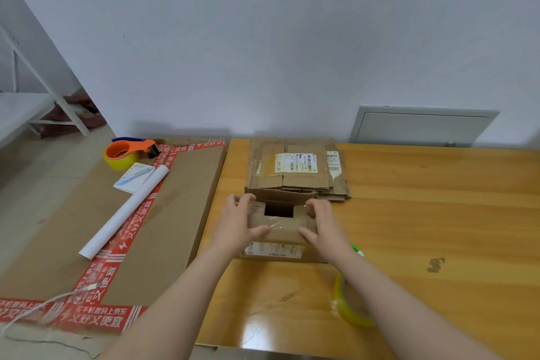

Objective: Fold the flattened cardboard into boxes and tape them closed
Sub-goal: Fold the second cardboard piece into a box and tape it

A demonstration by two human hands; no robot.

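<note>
Centrally, the fingers (pixel 246 200) of the left hand (pixel 241 223) and right hand (pixel 323 222) curl over the top flaps of a small brown cardboard box (pixel 280 232) at mid-table, thumbs pressing the near flap. Step, as judged: closing the flaps, with a dark gap still open. Next, the flaps must meet flat while one hand frees for the yellow tape roll (pixel 352 311) beside the right forearm. A stack of flattened brown cardboard (pixel 298 174) crowds the far side; an orange tape dispenser (pixel 128 152) lies well left.
</note>
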